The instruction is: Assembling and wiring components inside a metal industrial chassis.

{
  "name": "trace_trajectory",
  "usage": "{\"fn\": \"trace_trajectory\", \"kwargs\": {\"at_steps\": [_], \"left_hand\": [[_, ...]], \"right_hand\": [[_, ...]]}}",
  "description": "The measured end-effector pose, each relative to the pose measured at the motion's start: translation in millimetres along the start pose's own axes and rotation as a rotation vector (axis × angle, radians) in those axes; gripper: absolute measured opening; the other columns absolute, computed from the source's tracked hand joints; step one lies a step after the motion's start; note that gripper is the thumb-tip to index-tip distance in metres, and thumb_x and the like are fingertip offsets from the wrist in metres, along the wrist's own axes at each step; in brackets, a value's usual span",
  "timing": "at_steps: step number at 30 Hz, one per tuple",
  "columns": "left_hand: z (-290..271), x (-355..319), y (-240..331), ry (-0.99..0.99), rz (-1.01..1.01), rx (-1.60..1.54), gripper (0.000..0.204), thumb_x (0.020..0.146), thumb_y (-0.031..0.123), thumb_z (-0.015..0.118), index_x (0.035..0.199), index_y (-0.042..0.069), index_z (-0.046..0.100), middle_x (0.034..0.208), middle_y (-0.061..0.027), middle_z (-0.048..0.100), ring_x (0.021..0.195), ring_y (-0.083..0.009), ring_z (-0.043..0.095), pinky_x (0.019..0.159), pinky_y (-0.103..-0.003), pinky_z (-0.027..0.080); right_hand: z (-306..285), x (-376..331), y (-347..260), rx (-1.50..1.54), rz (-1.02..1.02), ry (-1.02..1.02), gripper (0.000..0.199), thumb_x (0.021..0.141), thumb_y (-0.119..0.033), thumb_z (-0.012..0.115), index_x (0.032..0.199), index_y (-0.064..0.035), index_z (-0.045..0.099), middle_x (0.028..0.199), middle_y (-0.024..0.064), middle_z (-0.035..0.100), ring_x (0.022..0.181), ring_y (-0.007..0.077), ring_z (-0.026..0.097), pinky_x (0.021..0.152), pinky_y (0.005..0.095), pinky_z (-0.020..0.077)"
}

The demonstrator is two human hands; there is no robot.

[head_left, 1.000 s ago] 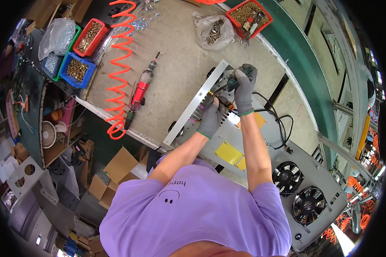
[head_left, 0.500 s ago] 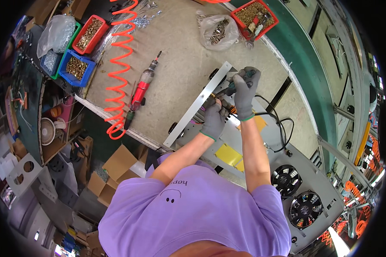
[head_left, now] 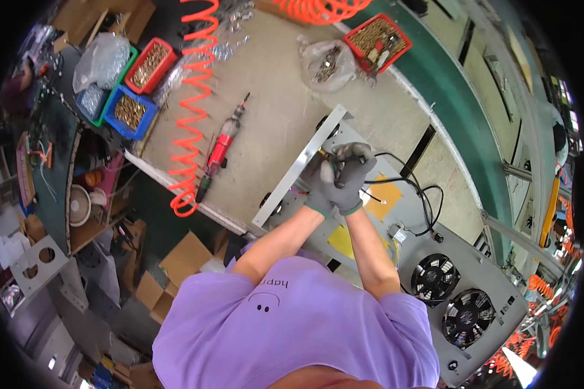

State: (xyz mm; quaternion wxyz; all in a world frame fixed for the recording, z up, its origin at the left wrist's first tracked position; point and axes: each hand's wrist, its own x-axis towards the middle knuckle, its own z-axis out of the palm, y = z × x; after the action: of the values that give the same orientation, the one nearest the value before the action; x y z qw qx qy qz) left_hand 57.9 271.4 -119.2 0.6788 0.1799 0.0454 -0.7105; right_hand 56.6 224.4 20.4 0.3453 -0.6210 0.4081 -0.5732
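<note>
Both gloved hands are close together over a grey metal panel (head_left: 405, 256), beside its raised pale metal edge (head_left: 300, 165). My left hand (head_left: 324, 189) has its fingers curled, the thumb pointing toward the raised edge. Against it, my right hand (head_left: 354, 174) is closed, its fingers bent over. Whatever is in the fingers of either hand is hidden by the gloves. A small brass-coloured fitting (head_left: 324, 153) shows just beyond them, near the inner side of the edge. Black cable (head_left: 428, 201) loops over the panel to the right of my hands.
A red and grey power screwdriver (head_left: 222, 146) lies left on the bench beside a coiled orange hose (head_left: 189, 123). Bins of screws, red (head_left: 169, 63) and blue (head_left: 141, 124), stand far left. Another red bin (head_left: 405, 44) and a bag of hardware (head_left: 328, 83) stand far right. Two black fans (head_left: 435, 276) sit on the panel.
My right hand has come down and toward the left hand, so the two now meet. The dark tool seen at my right hand earlier no longer shows clearly. The whole view has shifted slightly.
</note>
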Motion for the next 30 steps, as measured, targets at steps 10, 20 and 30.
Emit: {"fn": "trace_trajectory", "kwargs": {"at_steps": [10, 20, 30], "left_hand": [[142.7, -114.7, 122.5, -0.033, 0.255, 1.392, 0.027, 0.088, 0.012, 0.052, 0.112, -0.001, 0.051, 0.096, -0.0068, 0.053, 0.089, -0.0143, 0.051, 0.081, -0.029, 0.043], [34.5, -26.2, 215.2, -0.003, 0.376, 1.589, 0.027, 0.091, 0.014, 0.053, 0.112, -0.002, 0.053, 0.099, -0.0077, 0.057, 0.088, -0.0143, 0.053, 0.078, -0.026, 0.043], [64.7, -39.4, 171.2, -0.259, -0.225, 1.705, 0.040, 0.089, 0.030, 0.058, 0.114, -0.002, 0.054, 0.097, -0.0040, 0.059, 0.088, -0.0110, 0.052, 0.077, -0.027, 0.042]], "right_hand": [[15.3, 63.5, -39.5, 0.107, 0.328, 0.199, 0.045, 0.079, -0.011, 0.066, 0.114, -0.0039, 0.038, 0.100, 0.0088, 0.047, 0.083, 0.0163, 0.049, 0.075, 0.0299, 0.0451], [31.2, -1.8, -66.7, -0.486, 0.204, -0.163, 0.054, 0.084, -0.038, 0.061, 0.120, -0.0007, 0.046, 0.098, 0.0168, 0.059, 0.084, 0.0255, 0.059, 0.076, 0.0354, 0.0479], [-165.6, -309.9, -136.2, -0.854, 1.309, -0.173, 0.043, 0.082, -0.048, 0.053, 0.091, -0.0073, 0.064, 0.092, 0.0181, 0.066, 0.088, 0.0346, 0.063, 0.076, 0.0433, 0.0476]]}}
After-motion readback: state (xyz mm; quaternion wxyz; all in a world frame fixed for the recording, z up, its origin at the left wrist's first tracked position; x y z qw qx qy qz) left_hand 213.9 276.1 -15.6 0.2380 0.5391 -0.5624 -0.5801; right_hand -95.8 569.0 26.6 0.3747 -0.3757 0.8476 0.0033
